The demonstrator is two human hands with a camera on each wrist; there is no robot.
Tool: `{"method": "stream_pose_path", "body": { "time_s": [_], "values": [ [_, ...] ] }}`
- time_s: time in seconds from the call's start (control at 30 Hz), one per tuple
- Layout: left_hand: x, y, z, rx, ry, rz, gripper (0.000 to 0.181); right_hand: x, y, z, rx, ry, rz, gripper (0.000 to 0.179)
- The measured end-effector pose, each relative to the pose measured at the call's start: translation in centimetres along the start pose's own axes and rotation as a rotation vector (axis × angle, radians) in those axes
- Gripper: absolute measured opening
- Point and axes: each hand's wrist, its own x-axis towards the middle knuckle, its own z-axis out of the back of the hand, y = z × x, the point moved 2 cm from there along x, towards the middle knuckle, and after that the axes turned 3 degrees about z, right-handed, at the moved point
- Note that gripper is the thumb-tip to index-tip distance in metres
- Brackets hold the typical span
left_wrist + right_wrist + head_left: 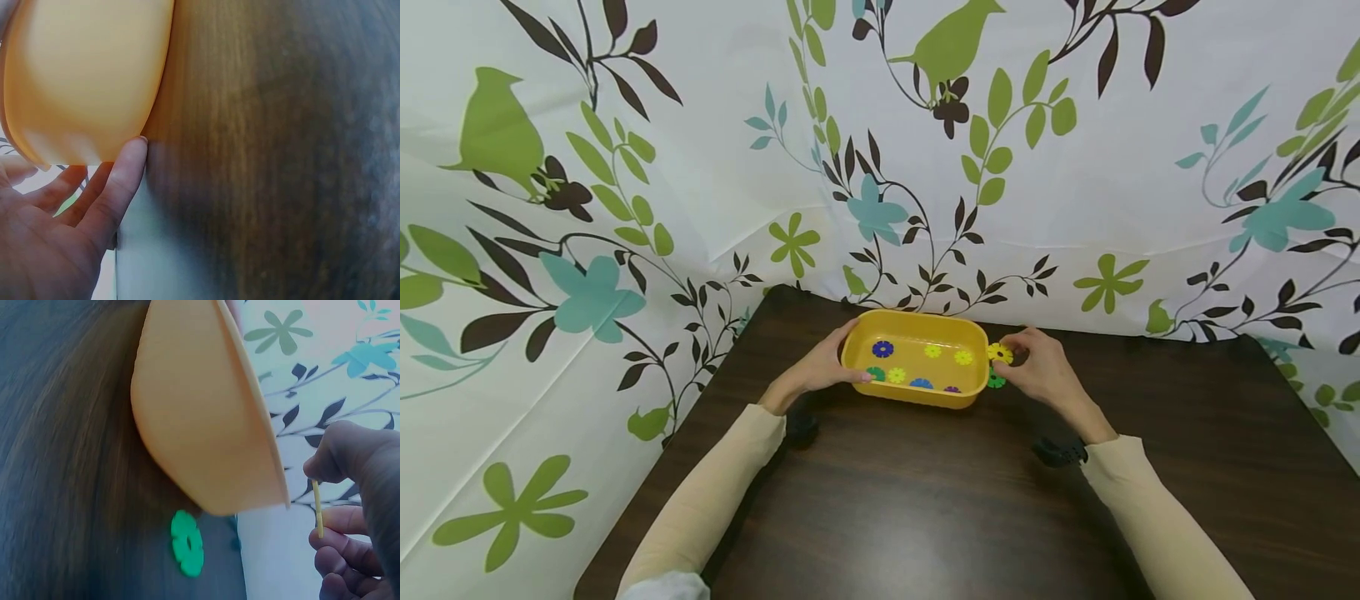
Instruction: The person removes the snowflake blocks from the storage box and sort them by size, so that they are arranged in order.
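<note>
Here's the right hand (pixel 1043 367), right of centre, pinching a yellow disc (pixel 996 351) just beyond the right end of the crosswise yellow tray (pixel 917 397), left hand (pixel 820 365) gripping the opposite end, disc height against the rim hard to judge.

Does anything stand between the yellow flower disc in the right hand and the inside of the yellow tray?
At most the right end wall of the yellow tray: the right hand holds the yellow disc just beyond that side. Nothing else visibly blocks the way; a green disc lies lower, on the table.
</note>
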Motion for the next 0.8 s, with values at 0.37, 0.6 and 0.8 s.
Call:
{"method": "stream_pose_path", "body": {
  "time_s": [0.37, 0.6, 0.8],
  "values": [
    [0.0, 0.1, 0.0, 0.001, -0.004, 0.0, 0.121, -1.0, -3.2, 0.0, -0.044, 0.017, -0.049, 0.036],
    [0.2, 0.3, 0.0, 0.002, -0.006, -0.006, 0.121, -1.3, -4.8, -0.6, -0.067, 0.077, -0.091, 0.038],
    [0.2, 0.4, 0.0, -0.001, -0.002, -0.007, 0.124, -1.6, -5.7, -1.2, -0.075, 0.119, -0.103, 0.038]
  ]
}}
